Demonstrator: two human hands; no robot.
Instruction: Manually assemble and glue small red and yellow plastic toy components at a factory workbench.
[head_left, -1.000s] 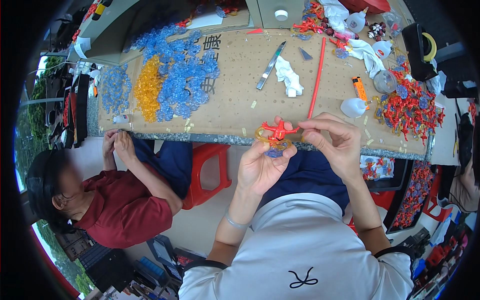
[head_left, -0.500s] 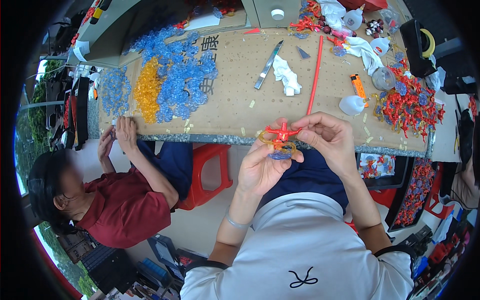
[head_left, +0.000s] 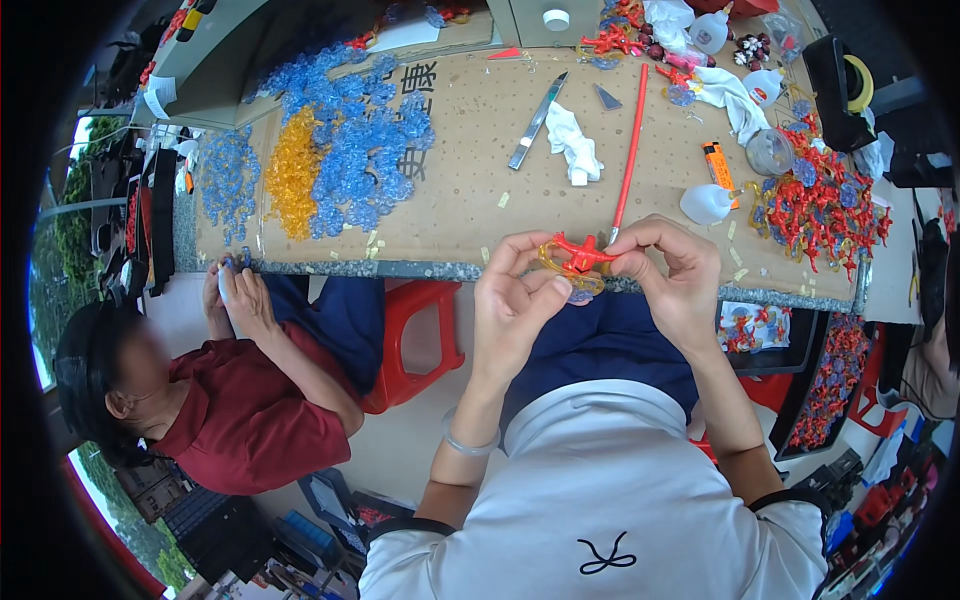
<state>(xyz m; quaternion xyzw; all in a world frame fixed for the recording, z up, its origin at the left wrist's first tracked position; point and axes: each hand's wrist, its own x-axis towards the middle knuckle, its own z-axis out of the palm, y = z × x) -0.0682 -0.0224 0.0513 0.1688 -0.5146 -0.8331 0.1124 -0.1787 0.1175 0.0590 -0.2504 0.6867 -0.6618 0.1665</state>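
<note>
Between my hands, just at the table's front edge, is a small red plastic figurine (head_left: 578, 256) with a translucent yellow ring and a clear blue base. My left hand (head_left: 512, 318) is closed round its ring and base, thumb across the front. The thumb and fingers of my right hand (head_left: 672, 278) pinch the end of the figurine's outstretched red arm. It now sits tilted. Beyond my right hand lies a long thin red stick (head_left: 633, 145) with a pale tip pointing towards me.
Blue (head_left: 370, 150) and amber (head_left: 292, 180) translucent pieces lie heaped at left, finished-looking red figures (head_left: 825, 205) at right. A cutter knife (head_left: 538, 120), crumpled tissue (head_left: 572, 145), an orange lighter (head_left: 718, 168) and a squeeze bottle (head_left: 706, 204) are on the table. A co-worker (head_left: 230, 410) sits left.
The figurine has tipped from upright to slanted and shifted slightly right and up. My left hand has turned and its thumb moved over the base. My right hand still pinches the arm.
</note>
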